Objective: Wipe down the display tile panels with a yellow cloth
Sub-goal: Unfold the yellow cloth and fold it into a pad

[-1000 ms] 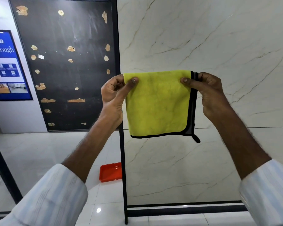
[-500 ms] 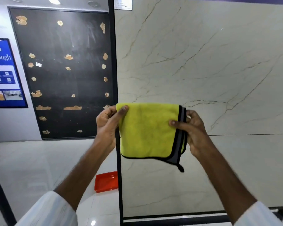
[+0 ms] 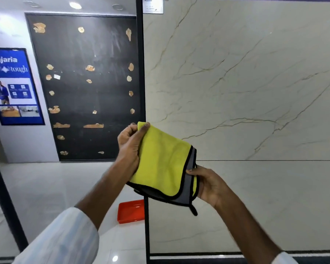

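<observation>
The left thumb [image 3: 143, 130] presses the cloth's [image 3: 160, 161] 11 o'clock corner against curled fingers, a firm pinch. The right thumb [image 3: 191, 171] lies over the 4 o'clock edge. The fingers beneath are hidden, but this reads as a pinch too. Outward, the left hand [image 3: 129, 149] and right hand [image 3: 211, 184] hold the folded cloth slack in the air, with its grey underside showing along the lower edge. It hangs before the panel [image 3: 255, 92], apparently clear of it. The panel fills the view from 12 to 4 o'clock, and a red tray [image 3: 131, 211] sits on the floor at 6. By my judgement no wiping has begun: the cloth is only being readied, and the whole panel is left to do.
</observation>
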The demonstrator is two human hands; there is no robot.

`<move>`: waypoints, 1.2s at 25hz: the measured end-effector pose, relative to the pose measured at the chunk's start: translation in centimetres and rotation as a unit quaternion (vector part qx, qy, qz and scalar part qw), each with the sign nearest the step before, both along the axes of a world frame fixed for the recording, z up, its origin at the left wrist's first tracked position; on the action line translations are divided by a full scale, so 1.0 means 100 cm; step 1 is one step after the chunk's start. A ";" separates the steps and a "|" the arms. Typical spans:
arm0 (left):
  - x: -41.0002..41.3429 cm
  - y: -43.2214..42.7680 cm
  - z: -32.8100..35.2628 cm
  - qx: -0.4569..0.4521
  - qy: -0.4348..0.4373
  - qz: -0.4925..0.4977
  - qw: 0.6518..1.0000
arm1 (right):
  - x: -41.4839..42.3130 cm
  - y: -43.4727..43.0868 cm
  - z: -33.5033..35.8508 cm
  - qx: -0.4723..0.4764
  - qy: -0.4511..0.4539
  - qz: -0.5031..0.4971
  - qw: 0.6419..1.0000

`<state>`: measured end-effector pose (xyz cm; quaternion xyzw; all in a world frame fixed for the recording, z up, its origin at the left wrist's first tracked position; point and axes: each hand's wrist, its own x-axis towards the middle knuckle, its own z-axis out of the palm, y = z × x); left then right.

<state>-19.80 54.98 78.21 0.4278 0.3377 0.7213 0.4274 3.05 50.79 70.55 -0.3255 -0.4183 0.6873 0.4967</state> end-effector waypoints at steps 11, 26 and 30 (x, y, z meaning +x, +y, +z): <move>-0.001 -0.011 0.038 0.062 0.066 -0.017 0.996 | -0.028 -0.005 0.037 -0.016 0.017 -0.083 0.996; -0.028 0.007 -0.064 -0.250 -0.034 -0.239 0.938 | 0.007 0.050 0.009 -0.115 -0.026 -0.149 0.982; -0.026 0.016 -0.079 -0.276 -0.002 -0.203 0.939 | 0.015 0.052 0.012 -0.082 -0.030 -0.142 0.986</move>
